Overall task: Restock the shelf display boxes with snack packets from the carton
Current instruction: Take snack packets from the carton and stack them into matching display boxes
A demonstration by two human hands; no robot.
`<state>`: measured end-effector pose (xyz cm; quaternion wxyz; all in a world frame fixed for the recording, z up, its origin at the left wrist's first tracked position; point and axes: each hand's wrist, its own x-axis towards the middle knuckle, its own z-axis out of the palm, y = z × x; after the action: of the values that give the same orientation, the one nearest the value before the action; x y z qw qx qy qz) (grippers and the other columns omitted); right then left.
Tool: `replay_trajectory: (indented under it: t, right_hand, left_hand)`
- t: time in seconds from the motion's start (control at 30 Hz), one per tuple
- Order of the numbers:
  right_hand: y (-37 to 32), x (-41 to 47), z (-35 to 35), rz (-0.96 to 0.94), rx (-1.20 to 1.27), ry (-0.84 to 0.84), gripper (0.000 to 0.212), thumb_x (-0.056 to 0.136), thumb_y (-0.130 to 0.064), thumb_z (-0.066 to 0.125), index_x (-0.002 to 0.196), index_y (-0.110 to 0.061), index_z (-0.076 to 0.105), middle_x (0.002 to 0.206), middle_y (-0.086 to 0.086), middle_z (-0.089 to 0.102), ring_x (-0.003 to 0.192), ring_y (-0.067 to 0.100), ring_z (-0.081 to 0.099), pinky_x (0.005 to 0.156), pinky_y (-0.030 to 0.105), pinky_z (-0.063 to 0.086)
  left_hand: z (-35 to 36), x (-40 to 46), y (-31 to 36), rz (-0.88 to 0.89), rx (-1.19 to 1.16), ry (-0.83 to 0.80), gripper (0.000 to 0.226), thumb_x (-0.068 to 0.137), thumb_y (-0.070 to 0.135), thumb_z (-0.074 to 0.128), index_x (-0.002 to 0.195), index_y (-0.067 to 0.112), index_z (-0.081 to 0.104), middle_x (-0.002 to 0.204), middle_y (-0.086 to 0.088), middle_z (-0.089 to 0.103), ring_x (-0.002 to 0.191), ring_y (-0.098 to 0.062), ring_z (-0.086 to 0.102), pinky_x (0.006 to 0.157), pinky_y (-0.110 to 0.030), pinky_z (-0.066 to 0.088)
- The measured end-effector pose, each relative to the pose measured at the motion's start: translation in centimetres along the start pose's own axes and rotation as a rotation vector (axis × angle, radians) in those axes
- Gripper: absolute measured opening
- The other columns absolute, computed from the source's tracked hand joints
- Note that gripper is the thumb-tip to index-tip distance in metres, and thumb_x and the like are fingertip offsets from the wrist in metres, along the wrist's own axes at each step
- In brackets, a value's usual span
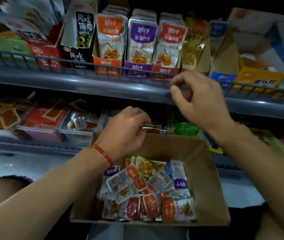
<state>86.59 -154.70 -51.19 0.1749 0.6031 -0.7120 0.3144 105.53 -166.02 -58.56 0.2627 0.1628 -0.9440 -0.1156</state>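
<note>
A: How do the two hands stand?

B: The left hand (126, 129) reaches over the far edge of the carton (205, 179), back of the hand up, fingers curled downward toward the lower shelf. The fingertips are blurred, so I cannot tell if its grip is on something. The right hand (198, 101) is raised in front of the upper shelf rail (79, 80), thumb and first finger bent toward each other. It seems to hold nothing, but the blur makes this uncertain.

A: And the snack packets?

B: The loose packets (148, 191) lie in a heap in the carton, near the person, long axes pointing many ways, most lying flat. On the upper shelf, the display boxes (138, 68) hold packets standing upright, faces toward us: orange, purple, red.

A: What is hard to see?

B: The lower shelf bins (79, 129) are dark, and the far right boxes are out of focus. A red bracelet (103, 154) is on the left wrist.
</note>
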Motion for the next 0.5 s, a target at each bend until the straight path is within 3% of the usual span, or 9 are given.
replay_trajectory:
  t: [0.1,0.17,0.27,0.37,0.5]
  right_hand:
    - [2.0,-4.6,0.9,0.077,-0.001,-0.234,0.016,0.098,-0.036,0.057,0.107,-0.025,0.065,0.097,-0.015,0.06,0.073,0.001,0.052,0.073,0.034,0.054]
    - [2.8,-5.7,1.0,0.123,0.015,-0.431,0.018,0.097,-0.038,0.06,0.11,-0.028,0.069,0.1,-0.014,0.066,0.079,-0.001,0.056,0.079,0.036,0.056]
    - [3.8,-6.2,0.4,0.138,0.075,-0.524,0.019,0.098,-0.036,0.061,0.113,-0.029,0.071,0.1,-0.014,0.07,0.082,-0.005,0.059,0.077,0.03,0.054]
    - [4.3,-6.5,0.2,0.155,0.141,-0.551,0.02,0.099,-0.035,0.062,0.115,-0.029,0.071,0.1,-0.014,0.07,0.08,-0.01,0.057,0.074,0.024,0.051]
    - [4.4,-6.7,0.4,0.155,0.192,-0.579,0.019,0.098,-0.035,0.062,0.114,-0.03,0.072,0.101,-0.016,0.069,0.079,-0.009,0.057,0.07,0.02,0.048]
  left_hand:
    - [3.3,-1.6,-0.2,-0.089,0.022,-0.387,0.031,0.083,0.023,0.052,0.108,0.02,0.069,0.109,-0.003,0.07,0.103,-0.023,0.064,0.086,-0.039,0.056]
    - [5.6,-3.1,-1.1,-0.226,0.053,-0.677,0.029,0.088,0.025,0.06,0.116,0.024,0.067,0.117,-0.001,0.069,0.106,-0.021,0.065,0.089,-0.036,0.055]
    - [8.8,-5.0,-2.0,-0.295,0.194,-0.993,0.041,0.089,0.032,0.068,0.128,0.025,0.061,0.13,-0.003,0.063,0.115,-0.023,0.061,0.094,-0.033,0.053]
    - [11.1,-6.3,-2.2,-0.375,0.195,-1.13,0.055,0.089,0.039,0.07,0.137,0.018,0.052,0.139,-0.008,0.056,0.125,-0.026,0.055,0.098,-0.032,0.046]
    - [13.4,-7.7,-2.3,-0.417,0.213,-1.156,0.086,0.083,0.044,0.077,0.15,0.017,0.03,0.151,-0.014,0.035,0.135,-0.031,0.045,0.108,-0.036,0.04]
